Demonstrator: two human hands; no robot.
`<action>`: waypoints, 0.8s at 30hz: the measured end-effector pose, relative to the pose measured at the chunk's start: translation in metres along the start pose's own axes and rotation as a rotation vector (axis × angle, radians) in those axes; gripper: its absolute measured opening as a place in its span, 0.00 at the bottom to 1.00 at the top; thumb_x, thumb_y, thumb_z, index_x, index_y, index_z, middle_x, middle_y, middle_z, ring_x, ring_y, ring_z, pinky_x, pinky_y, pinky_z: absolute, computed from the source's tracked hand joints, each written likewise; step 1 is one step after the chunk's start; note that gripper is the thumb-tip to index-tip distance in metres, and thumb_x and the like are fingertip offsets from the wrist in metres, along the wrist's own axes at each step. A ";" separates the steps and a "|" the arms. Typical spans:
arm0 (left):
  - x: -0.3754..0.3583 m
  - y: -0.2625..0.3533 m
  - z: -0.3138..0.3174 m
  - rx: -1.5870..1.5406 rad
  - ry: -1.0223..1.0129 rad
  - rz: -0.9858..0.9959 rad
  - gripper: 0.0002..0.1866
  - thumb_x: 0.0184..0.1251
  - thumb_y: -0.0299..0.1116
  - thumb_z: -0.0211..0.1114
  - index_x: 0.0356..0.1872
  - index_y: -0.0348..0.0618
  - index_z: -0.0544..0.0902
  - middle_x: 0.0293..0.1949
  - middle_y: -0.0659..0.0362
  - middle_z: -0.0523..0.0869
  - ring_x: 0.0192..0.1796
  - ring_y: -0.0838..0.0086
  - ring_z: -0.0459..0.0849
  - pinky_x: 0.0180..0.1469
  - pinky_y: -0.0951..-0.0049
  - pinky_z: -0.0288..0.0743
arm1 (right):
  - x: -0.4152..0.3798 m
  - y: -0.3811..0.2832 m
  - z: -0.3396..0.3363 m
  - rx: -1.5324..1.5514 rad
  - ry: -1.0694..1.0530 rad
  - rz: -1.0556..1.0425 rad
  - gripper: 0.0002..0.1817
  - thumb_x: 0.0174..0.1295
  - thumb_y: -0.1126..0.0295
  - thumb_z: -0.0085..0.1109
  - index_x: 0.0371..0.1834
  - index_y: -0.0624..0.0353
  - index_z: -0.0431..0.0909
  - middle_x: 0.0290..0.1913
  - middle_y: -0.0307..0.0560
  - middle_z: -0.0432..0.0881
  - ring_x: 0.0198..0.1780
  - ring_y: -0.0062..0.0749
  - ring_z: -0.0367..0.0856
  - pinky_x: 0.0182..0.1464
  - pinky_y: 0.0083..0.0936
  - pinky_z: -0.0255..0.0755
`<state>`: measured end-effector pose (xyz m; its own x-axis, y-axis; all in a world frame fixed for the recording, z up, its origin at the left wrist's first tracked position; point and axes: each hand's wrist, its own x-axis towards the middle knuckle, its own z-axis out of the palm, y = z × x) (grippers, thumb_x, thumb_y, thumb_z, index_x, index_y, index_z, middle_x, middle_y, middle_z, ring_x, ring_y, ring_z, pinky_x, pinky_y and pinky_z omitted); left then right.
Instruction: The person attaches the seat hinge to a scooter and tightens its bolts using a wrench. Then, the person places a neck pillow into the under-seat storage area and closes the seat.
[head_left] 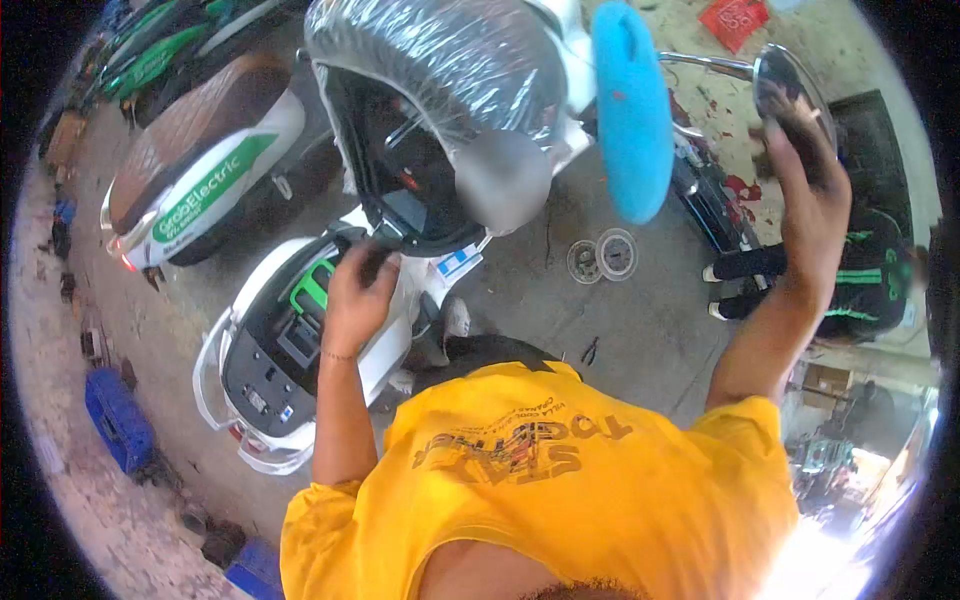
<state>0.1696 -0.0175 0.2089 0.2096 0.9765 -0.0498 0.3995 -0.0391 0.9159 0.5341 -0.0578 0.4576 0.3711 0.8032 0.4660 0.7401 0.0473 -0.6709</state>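
My left hand [360,295] is over the front of a white scooter's open storage body [270,350], just below the lower edge of the raised seat [400,150]. Its fingers are bent and blurred, and any contact with the seat edge is unclear. A green handle [313,288] lies beside that hand. On the right, my right hand [812,200] is raised at the round mirror [795,90], thumb and fingers apart, with nothing visible between them. Silver plastic wrap [450,50] covers part of the seat. A blue padded cover [633,110] stands between seat and mirror.
Another scooter [205,170] with a brown seat stands at left. Round dishes [616,254] and pliers [590,349] lie on the floor. A person in dark clothes with green stripes [865,280] is at right. A blue case [118,418] lies at lower left.
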 end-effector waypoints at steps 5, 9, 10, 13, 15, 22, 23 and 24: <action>-0.001 0.053 -0.001 0.036 -0.080 0.130 0.13 0.65 0.34 0.68 0.44 0.34 0.84 0.37 0.48 0.85 0.37 0.64 0.86 0.42 0.70 0.77 | 0.081 -0.012 0.023 -0.393 -0.238 -0.105 0.23 0.62 0.54 0.63 0.48 0.65 0.83 0.42 0.52 0.86 0.42 0.34 0.83 0.46 0.30 0.74; -0.003 0.061 -0.001 0.316 -0.073 0.312 0.10 0.63 0.33 0.66 0.41 0.37 0.85 0.37 0.46 0.84 0.37 0.53 0.83 0.41 0.62 0.77 | 0.098 -0.058 0.057 -0.770 -0.496 -0.075 0.27 0.59 0.49 0.60 0.41 0.67 0.85 0.40 0.65 0.86 0.43 0.51 0.86 0.47 0.38 0.78; -0.009 0.060 -0.002 0.305 -0.047 0.331 0.09 0.64 0.32 0.65 0.40 0.38 0.85 0.38 0.46 0.84 0.40 0.50 0.84 0.43 0.58 0.77 | 0.097 -0.060 0.064 -0.772 -0.499 -0.080 0.27 0.59 0.49 0.60 0.41 0.67 0.85 0.40 0.65 0.86 0.43 0.51 0.86 0.47 0.38 0.78; -0.029 0.030 -0.003 0.214 -0.001 0.242 0.09 0.64 0.32 0.64 0.40 0.38 0.84 0.38 0.46 0.84 0.41 0.48 0.84 0.45 0.57 0.77 | 0.097 -0.062 0.084 -0.927 -0.469 -0.057 0.27 0.56 0.49 0.61 0.38 0.68 0.85 0.39 0.66 0.85 0.43 0.52 0.86 0.47 0.39 0.78; -0.046 0.008 -0.008 0.208 -0.017 0.199 0.10 0.64 0.32 0.65 0.41 0.37 0.84 0.38 0.45 0.84 0.42 0.48 0.84 0.45 0.57 0.77 | 0.097 -0.067 0.087 -0.960 -0.522 0.009 0.26 0.54 0.51 0.61 0.35 0.68 0.86 0.38 0.66 0.85 0.43 0.53 0.86 0.47 0.40 0.78; -0.103 -0.060 -0.023 0.281 0.051 0.014 0.11 0.64 0.33 0.64 0.42 0.37 0.84 0.37 0.44 0.84 0.37 0.50 0.85 0.43 0.58 0.78 | 0.109 -0.050 0.093 -0.984 -0.372 -0.136 0.21 0.50 0.56 0.60 0.31 0.69 0.85 0.33 0.67 0.84 0.40 0.56 0.85 0.45 0.41 0.78; -0.109 -0.067 -0.024 0.271 0.052 0.012 0.11 0.64 0.33 0.64 0.42 0.37 0.84 0.37 0.44 0.84 0.37 0.50 0.85 0.43 0.58 0.78 | 0.115 -0.050 0.090 -0.910 -0.326 -0.126 0.21 0.49 0.57 0.61 0.31 0.69 0.84 0.32 0.68 0.83 0.39 0.57 0.85 0.44 0.41 0.78; -0.113 -0.073 -0.026 0.317 0.058 -0.009 0.11 0.64 0.33 0.64 0.42 0.37 0.84 0.37 0.44 0.84 0.38 0.51 0.85 0.43 0.58 0.78 | 0.122 -0.048 0.086 -0.835 -0.278 -0.117 0.20 0.49 0.58 0.61 0.30 0.70 0.84 0.32 0.69 0.83 0.38 0.57 0.85 0.43 0.42 0.77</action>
<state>0.0936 -0.1195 0.1574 0.1569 0.9873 -0.0261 0.6611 -0.0854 0.7454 0.4954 0.0894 0.4973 0.1986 0.9407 0.2751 0.9726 -0.2237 0.0629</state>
